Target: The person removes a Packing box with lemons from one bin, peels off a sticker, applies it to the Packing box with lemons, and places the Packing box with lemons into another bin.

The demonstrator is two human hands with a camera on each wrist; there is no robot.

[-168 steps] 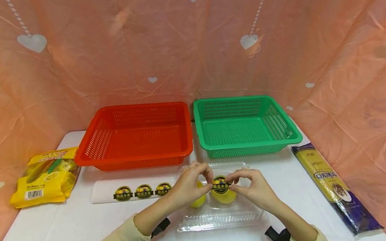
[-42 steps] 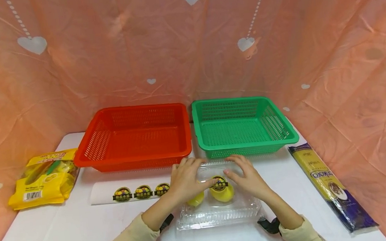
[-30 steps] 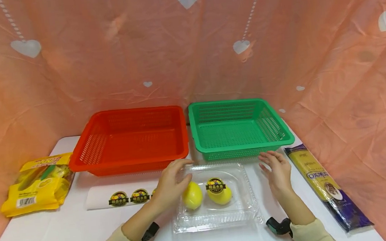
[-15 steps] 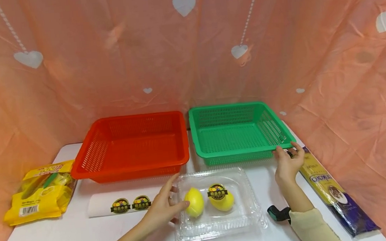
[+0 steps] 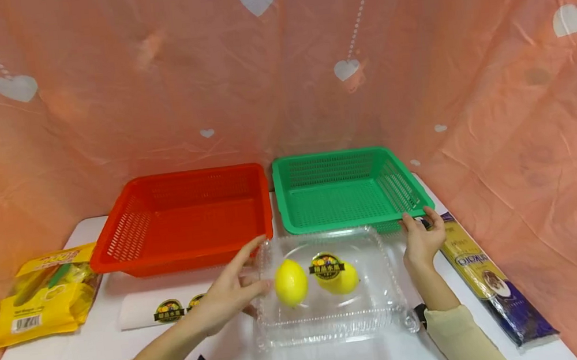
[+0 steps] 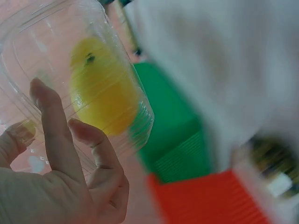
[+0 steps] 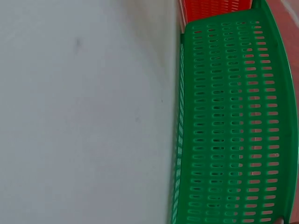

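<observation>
My left hand (image 5: 221,296) grips the left side of a clear plastic clamshell box (image 5: 378,299), which looks raised off the table. Inside it lie two yellow lemons, a left lemon (image 5: 291,283) and a right lemon (image 5: 349,278) partly behind a round black-and-gold fruit sticker (image 5: 326,265) on the lid. In the left wrist view, fingers lie along the box wall beside a lemon (image 6: 105,93). At the front right corner of the green basket (image 5: 339,221), my right hand (image 5: 422,242) holds the rim between thumb and fingers. Only a fingertip shows in the right wrist view.
A red basket (image 5: 181,260) stands left of the green one. Behind the left hand lies a white strip (image 5: 136,310) with more round stickers (image 5: 168,311). A yellow bag (image 5: 41,296) is at far left, a long gold-and-purple packet (image 5: 485,277) at far right.
Both hands have left the sticker, now on the lid. My right hand moved to the green basket's corner; my left took hold of the box's left side and lifted it.
</observation>
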